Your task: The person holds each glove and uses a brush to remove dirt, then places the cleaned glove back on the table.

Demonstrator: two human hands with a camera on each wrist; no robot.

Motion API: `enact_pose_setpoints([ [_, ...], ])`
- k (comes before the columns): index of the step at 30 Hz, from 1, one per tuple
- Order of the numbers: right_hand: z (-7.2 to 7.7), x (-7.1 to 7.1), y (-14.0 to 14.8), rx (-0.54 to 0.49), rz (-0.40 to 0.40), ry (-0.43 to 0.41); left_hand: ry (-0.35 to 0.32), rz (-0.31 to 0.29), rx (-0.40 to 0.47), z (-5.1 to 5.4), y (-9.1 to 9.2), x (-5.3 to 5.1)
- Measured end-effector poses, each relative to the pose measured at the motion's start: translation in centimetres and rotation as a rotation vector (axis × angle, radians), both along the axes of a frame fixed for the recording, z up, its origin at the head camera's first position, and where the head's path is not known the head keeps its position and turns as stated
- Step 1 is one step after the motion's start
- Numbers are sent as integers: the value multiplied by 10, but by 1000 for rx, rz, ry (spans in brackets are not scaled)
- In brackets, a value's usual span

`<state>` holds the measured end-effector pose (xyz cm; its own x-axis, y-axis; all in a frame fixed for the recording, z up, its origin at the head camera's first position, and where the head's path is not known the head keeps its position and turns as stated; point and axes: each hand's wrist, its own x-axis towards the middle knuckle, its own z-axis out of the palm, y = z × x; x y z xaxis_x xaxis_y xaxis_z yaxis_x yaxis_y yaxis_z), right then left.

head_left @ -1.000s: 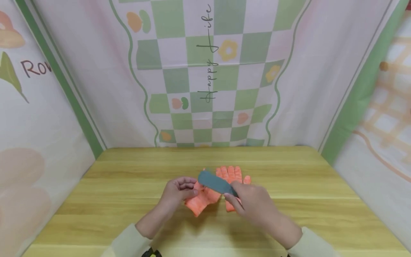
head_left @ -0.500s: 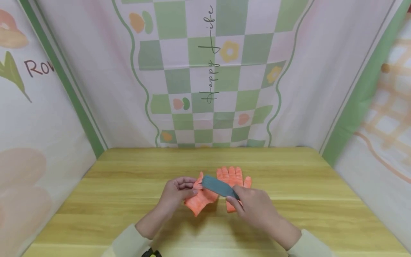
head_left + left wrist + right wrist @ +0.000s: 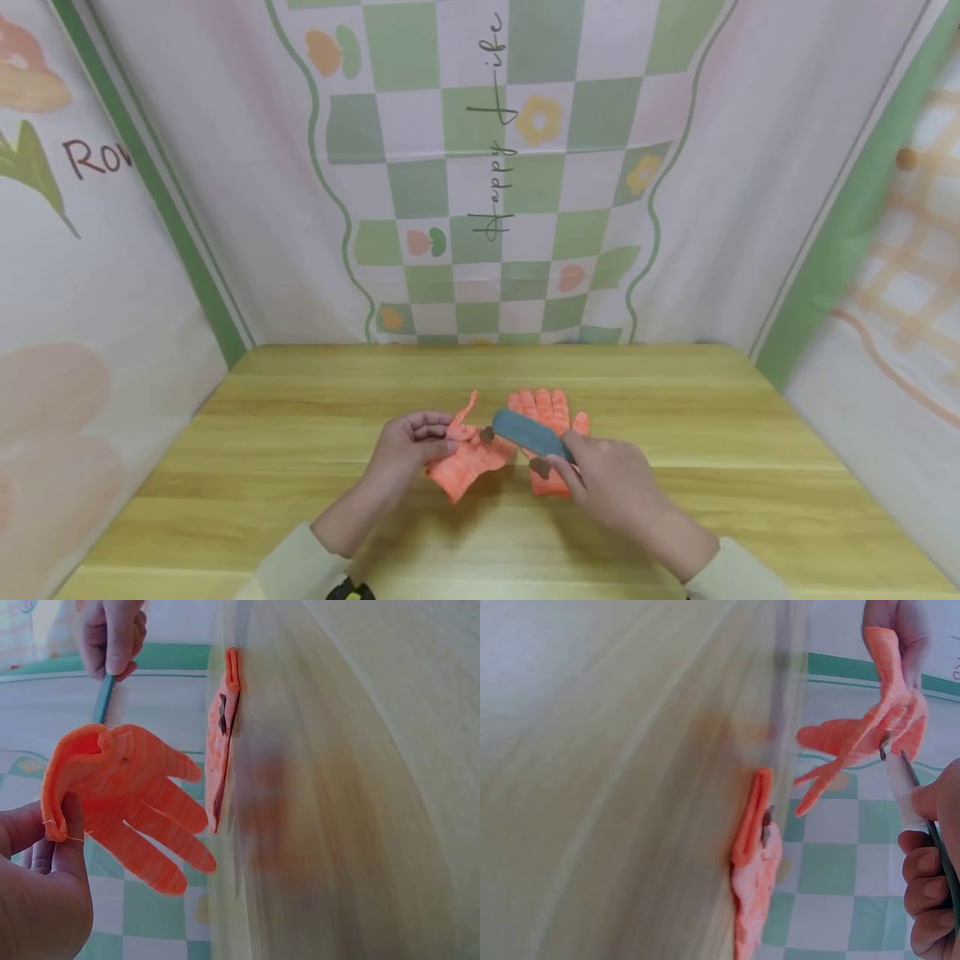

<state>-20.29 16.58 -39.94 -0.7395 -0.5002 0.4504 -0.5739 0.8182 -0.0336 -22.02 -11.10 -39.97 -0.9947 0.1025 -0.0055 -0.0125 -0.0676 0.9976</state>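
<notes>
In the head view my left hand [image 3: 412, 446] pinches an orange knit glove [image 3: 467, 467] near its cuff, holding it above the table. One thin finger of that glove sticks up, and a dark brown patch [image 3: 487, 434] shows on it. My right hand [image 3: 611, 479] grips a flat teal brush [image 3: 527, 432] by the handle; pale bristles [image 3: 901, 784] face the held glove in the right wrist view. In the head view the brush overlaps a second orange glove [image 3: 552, 483], which lies flat with fingers pointing away and bears another brown patch [image 3: 540, 467].
A wood-grain table [image 3: 315, 400] spreads under both hands. Behind it hangs a curtain [image 3: 517, 208] with a green check print, and printed cloth walls stand at both sides. A black and yellow object [image 3: 351, 590] shows below the left sleeve.
The brush and right hand have moved right, off the held glove, uncovering its brown patch. That glove's thin finger now stands higher. The left hand stays nearly in place; the second glove lies still.
</notes>
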Motion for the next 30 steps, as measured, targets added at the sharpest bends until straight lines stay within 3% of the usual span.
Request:
enact_pose_setpoints([
  [5, 6, 0, -1, -52, 43, 75, -1, -13, -13, 0, 0, 0],
  [19, 21, 4, -18, -177, 170, 143, 7, -20, 5, -1, 2, 0],
  [23, 19, 6, -23, -151, 190, 120, 7, -33, -3, 0, 3, 2],
  [30, 11, 6, -25, -84, 158, 73, -4, -45, 0, 0, 4, 0],
])
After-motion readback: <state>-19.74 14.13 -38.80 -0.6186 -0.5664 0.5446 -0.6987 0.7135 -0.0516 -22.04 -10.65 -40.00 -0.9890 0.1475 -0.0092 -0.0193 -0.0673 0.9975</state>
